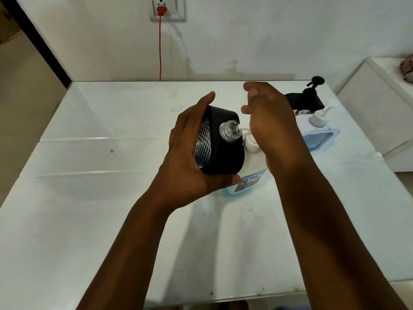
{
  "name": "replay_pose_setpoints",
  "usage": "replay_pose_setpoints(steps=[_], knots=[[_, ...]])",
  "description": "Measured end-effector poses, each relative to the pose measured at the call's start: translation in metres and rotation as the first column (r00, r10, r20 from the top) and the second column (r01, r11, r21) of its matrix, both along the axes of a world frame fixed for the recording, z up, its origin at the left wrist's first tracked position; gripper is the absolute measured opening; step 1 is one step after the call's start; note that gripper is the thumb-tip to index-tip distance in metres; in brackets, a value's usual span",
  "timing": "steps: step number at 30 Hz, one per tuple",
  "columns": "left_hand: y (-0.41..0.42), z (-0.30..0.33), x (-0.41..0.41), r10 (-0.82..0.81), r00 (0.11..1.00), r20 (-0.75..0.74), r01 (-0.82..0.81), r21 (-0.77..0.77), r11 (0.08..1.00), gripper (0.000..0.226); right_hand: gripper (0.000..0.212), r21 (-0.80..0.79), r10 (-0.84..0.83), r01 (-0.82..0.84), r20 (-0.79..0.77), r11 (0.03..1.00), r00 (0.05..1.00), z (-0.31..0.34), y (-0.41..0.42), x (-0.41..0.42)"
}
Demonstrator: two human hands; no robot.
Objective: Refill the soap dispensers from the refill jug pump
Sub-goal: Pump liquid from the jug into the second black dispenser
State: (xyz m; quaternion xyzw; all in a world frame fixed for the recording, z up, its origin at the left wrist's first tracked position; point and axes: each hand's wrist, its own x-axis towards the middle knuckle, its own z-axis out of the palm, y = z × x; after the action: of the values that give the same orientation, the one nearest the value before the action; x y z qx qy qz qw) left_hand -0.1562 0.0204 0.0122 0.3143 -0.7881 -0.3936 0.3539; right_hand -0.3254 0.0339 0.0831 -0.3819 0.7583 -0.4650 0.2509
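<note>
Left hand point(187, 151) grips an uncapped black dispenser point(220, 144) above the white bench point(89, 175), fingers curled round its far side, thumb beneath. Right hand point(271, 121) rests on the refill jug point(245, 182) pump point(251, 143), fingers loosely bent, nozzle meeting the dispenser's clear neck. Beyond stand a black-pump dispenser point(307, 98) and a white one point(319, 133).

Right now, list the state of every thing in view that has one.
Black-topped clear dispenser: pump off, neck open, tilted toward the jug spout.
White refill jug pump: under the right hand.
Left hand: grips the dispenser.
Right hand: over the pump.
Black pump dispenser: pump fitted.
White-pump blue dispenser: pump fitted.
Red plug: plugged in.
</note>
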Motion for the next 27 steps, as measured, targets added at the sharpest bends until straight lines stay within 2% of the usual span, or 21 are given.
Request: replay_pose_setpoints(steps=[7, 11, 20, 27], knots=[[0.002, -0.001, -0.001, 0.0, 1.0, 0.008, 0.0, 0.0, 1.0, 0.133, 0.034, 0.024, -0.009, 0.009, 0.006, 1.0, 1.0, -0.001, 0.003, 0.006], [0.001, 0.0, 0.0, 0.001, 1.0, 0.016, -0.001, 0.014, 1.0, 0.133, 0.034, 0.036, -0.007, 0.005, 0.061, 0.999, 0.998, 0.008, 0.001, 0.001], [0.003, 0.002, -0.002, -0.002, 1.0, 0.013, 0.001, 0.007, 1.0, 0.134, 0.035, 0.0, 0.0, 0.0, 0.013, 1.0, 1.0, 0.002, 0.001, 0.002], [0.002, 0.003, -0.005, 0.0, 1.0, 0.012, 0.0, -0.003, 1.0, 0.134, 0.036, 0.035, 0.009, -0.009, -0.01, 0.999, 1.0, 0.002, 0.0, -0.001]])
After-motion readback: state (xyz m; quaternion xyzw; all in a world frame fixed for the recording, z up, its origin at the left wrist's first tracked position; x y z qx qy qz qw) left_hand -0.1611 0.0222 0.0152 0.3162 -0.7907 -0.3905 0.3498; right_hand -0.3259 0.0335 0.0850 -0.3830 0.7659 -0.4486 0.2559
